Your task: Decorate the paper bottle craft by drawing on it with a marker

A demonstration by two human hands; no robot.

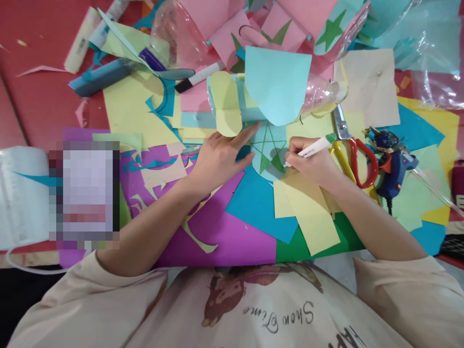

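Two lower points of a star [268,153] are filled green on the light-blue card [280,134], amid papers [315,222] on the counter [39,111]. At the card's right, I have my right grip [311,166] clasping a white marker [314,148]; at its left, my left grip [214,162] is spread, released. Farther right of the card lie red-handled scissors [353,147] and a blue glue gun [394,174].
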